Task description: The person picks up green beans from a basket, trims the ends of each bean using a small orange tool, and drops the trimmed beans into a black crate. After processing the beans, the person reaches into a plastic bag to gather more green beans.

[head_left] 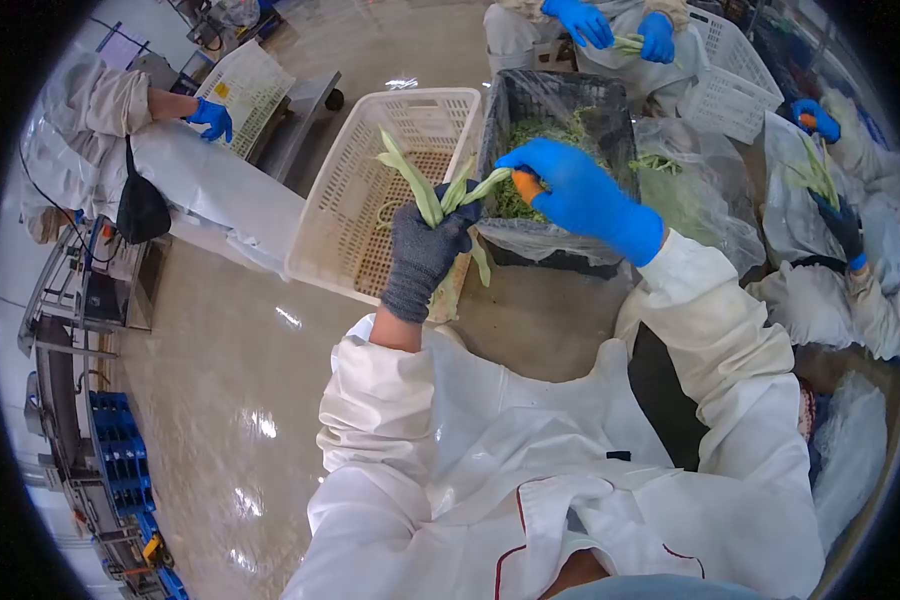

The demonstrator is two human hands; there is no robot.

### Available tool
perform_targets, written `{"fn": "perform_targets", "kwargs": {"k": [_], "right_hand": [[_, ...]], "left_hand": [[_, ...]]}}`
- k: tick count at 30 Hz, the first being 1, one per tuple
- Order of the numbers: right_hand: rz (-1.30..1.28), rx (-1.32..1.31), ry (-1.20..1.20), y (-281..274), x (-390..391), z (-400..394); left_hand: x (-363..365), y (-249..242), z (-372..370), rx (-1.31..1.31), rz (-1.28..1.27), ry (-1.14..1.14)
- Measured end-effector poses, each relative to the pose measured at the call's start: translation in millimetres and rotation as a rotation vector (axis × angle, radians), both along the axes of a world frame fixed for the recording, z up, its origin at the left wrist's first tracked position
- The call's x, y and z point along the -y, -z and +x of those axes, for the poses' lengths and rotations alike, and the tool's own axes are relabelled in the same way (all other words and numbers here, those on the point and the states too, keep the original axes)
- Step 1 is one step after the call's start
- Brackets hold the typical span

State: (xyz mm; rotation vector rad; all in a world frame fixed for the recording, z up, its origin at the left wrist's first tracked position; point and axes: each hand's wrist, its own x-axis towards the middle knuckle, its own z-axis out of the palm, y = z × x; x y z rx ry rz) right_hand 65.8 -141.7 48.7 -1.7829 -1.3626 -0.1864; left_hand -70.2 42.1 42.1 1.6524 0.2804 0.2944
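Note:
My left hand (428, 245), in a dark grey knit glove, is closed around a bunch of long, flat, pale green bean-like pods (410, 178) that fan out above and below the fist. Beside it, my right hand (585, 195), in a blue glove, grips a tool with a short orange handle (527, 186); its working end is hidden. The right fingertips also touch the end of one pod reaching across from the left hand. Both hands are above the gap between a white crate (320, 190) and a black crate (630, 150).
Green trimmings (535, 200) lie in the plastic-lined black crate. A clear bag (700, 200) with green scraps is at its right. Co-workers' gloved hands (582, 22) hold greens at the top and right. Another person (170, 150) stands at the left near a metal cart (300, 125).

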Motion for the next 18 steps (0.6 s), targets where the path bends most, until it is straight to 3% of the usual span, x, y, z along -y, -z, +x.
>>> {"fn": "perform_targets", "kwargs": {"k": [3, 6, 9, 13, 15, 18], "right_hand": [[0.066, -0.189, 0.0, 0, -3, -6], [0.2, -0.894, -0.289, -6, -9, -9], [0.038, -0.808, -0.281, 10, -17, -19], [-0.168, -0.406, 0.004, 36, -4, 13], [-0.365, -0.206, 0.202, 73, 11, 56], [-0.392, 0.076, 0.359, 92, 28, 81]], "left_hand": [[7, 5, 0, 0.075, -0.081, 0.02], [22, -5, -1, 0.241, -0.24, 0.005], [19, -10, 2, 0.329, -0.26, -0.098], [-33, -24, 0, 0.597, -0.429, -0.212], [-69, -25, -11, 0.684, -0.369, -0.257], [-90, -24, -25, 0.716, -0.34, -0.257]]}}
